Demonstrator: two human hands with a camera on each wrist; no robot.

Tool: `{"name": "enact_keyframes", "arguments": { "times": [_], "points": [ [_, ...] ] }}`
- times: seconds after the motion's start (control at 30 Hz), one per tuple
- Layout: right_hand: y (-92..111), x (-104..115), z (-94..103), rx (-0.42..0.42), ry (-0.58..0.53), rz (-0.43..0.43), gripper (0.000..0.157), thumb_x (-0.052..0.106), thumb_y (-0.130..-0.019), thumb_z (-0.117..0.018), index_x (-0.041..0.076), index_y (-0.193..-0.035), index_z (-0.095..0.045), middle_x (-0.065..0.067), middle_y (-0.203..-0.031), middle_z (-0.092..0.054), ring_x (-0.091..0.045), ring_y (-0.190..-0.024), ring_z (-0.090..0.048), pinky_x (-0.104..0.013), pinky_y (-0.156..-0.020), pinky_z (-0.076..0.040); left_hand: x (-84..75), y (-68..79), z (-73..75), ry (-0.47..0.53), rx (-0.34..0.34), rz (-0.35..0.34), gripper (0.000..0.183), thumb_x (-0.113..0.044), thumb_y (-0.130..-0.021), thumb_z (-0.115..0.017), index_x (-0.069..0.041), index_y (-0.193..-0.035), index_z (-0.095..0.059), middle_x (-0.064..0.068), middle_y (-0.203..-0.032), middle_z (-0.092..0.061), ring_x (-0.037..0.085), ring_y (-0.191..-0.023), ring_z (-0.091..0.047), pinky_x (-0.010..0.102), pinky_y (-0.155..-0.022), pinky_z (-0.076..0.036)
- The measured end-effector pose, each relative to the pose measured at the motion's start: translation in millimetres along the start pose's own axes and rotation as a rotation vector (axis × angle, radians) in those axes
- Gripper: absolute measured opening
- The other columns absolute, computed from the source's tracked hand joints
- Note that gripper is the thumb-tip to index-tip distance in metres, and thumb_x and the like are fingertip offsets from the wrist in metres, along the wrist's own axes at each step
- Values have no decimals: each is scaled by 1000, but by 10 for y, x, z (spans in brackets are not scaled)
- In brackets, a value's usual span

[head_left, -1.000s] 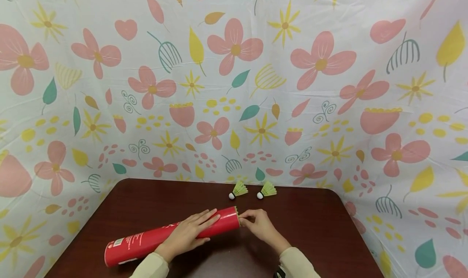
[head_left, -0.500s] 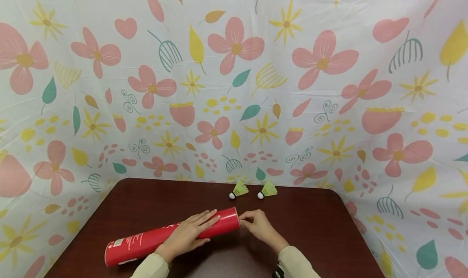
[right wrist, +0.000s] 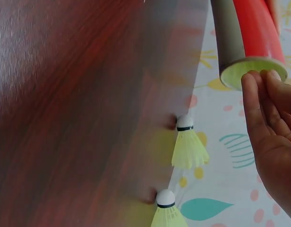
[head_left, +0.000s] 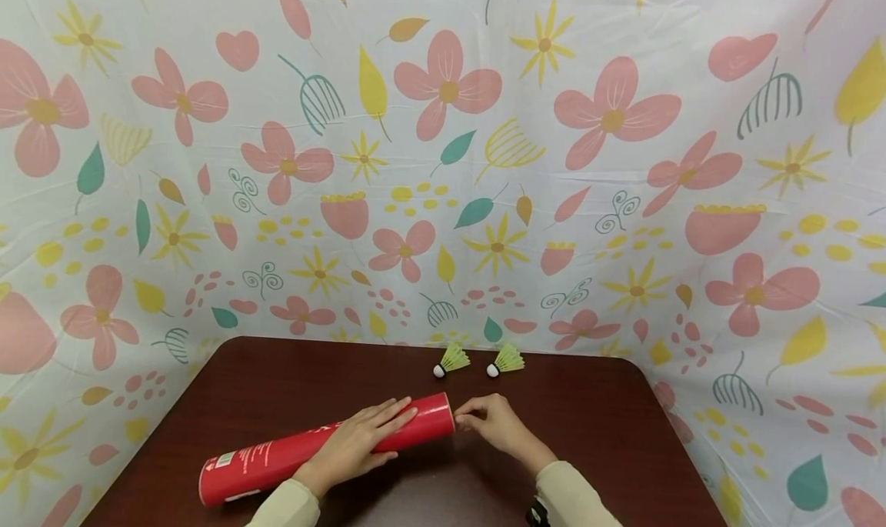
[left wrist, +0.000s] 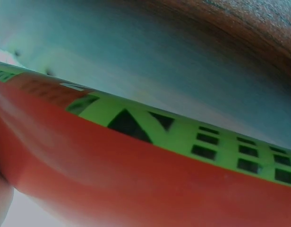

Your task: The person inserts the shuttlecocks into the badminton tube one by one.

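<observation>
A long red shuttlecock tube (head_left: 263,464) lies slanted across the table, its open end towards the right. My left hand (head_left: 354,438) grips it from above near that end, fingers across the top and thumb on the near side. The tube's red side (left wrist: 112,175) and a green printed band fill much of the left wrist view. My right hand (head_left: 501,427) has thumb and fingertips together at the tube's mouth. In the right wrist view, a yellow-green shuttlecock skirt (right wrist: 236,74) shows just inside the rim, by the fingertips; I cannot tell whether they pinch it.
Two yellow-green shuttlecocks with white heads, a left one (head_left: 452,360) and a right one (head_left: 505,361), lie near the far edge of the dark brown table (head_left: 332,373). A flower-patterned cloth (head_left: 415,165) hangs behind and beside the table.
A second ago green feather tips stuck out of the tube's mouth; now they do not show above the rim in the head view. My right hand has shifted slightly; the left stays put.
</observation>
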State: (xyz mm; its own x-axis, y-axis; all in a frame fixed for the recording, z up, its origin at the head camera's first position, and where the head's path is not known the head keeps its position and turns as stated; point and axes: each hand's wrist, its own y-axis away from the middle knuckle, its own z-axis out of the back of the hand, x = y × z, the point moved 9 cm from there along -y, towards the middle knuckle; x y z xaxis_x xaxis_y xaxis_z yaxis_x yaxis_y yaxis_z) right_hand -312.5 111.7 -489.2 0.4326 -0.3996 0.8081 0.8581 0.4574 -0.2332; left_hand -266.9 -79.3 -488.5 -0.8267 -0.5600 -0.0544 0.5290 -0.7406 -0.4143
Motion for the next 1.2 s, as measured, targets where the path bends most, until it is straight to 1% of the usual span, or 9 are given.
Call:
{"name": "enact_keyframes", "arguments": {
  "times": [0.07,0.27,0.37,0.5,0.73,0.93,1.0,1.07,1.2],
  "points": [
    [-11,-6,36,2,7,5,10,8,-88,-67,3,-91,-75,-11,-79,-71,-30,-70,-67,-27,-61,-55,2,0,1,4,2,0,88,-29,-76,-83,-20,-150,-36,1,-154,-34,31,-129,-47,46,-98,-46],
    [-52,-11,203,-11,60,25,10,9,-90,-66,6,-94,-74,-11,-83,-71,-15,-70,-65,-24,-62,-54,-3,-2,20,-1,-1,-4,88,-28,-75,-83,-20,-149,-37,3,-152,-36,31,-129,-48,46,-97,-46],
    [-83,-31,321,-32,83,13,10,11,-90,-66,8,-96,-74,-9,-83,-70,-16,-72,-65,-24,-62,-53,-4,2,24,-4,1,-3,88,-28,-75,-83,-20,-149,-37,3,-152,-37,30,-129,-48,45,-98,-46],
    [-133,-121,501,-79,98,-31,13,12,-91,-65,7,-100,-73,-10,-87,-71,-27,-78,-67,-25,-64,-54,-1,11,23,-11,-2,-3,88,-28,-76,-83,-20,-150,-36,4,-151,-38,29,-129,-48,45,-98,-46],
    [-164,-358,834,-228,131,-142,19,11,-92,-64,6,-109,-72,-13,-103,-70,-28,-90,-68,-32,-70,-55,4,36,3,-28,3,-7,89,-29,-76,-82,-19,-150,-35,5,-151,-38,30,-129,-48,44,-98,-45],
    [-164,-486,1083,-409,208,-83,22,5,-93,-62,-1,-113,-68,-18,-108,-68,-33,-96,-65,-45,-78,-55,20,38,-3,-20,1,2,88,-28,-77,-82,-21,-150,-35,3,-152,-37,28,-131,-46,43,-99,-45],
    [-152,-542,1132,-442,215,-83,25,4,-93,-60,-3,-117,-66,-21,-111,-66,-36,-98,-64,-47,-78,-54,18,35,1,-19,-2,1,88,-28,-76,-82,-20,-150,-35,3,-153,-36,28,-131,-47,44,-99,-45],
    [-138,-627,1162,-453,208,-116,29,3,-94,-59,-4,-122,-62,-25,-115,-63,-38,-100,-62,-49,-79,-53,13,34,11,-15,-5,-1,88,-28,-76,-82,-19,-150,-36,3,-153,-36,29,-130,-47,44,-98,-45],
    [-107,-851,1182,-433,168,-248,39,4,-96,-55,-6,-134,-51,-30,-121,-59,-42,-106,-59,-50,-82,-52,1,34,17,-20,-9,-12,88,-27,-75,-83,-18,-150,-36,4,-153,-36,31,-128,-49,45,-97,-46]
  ]
}}
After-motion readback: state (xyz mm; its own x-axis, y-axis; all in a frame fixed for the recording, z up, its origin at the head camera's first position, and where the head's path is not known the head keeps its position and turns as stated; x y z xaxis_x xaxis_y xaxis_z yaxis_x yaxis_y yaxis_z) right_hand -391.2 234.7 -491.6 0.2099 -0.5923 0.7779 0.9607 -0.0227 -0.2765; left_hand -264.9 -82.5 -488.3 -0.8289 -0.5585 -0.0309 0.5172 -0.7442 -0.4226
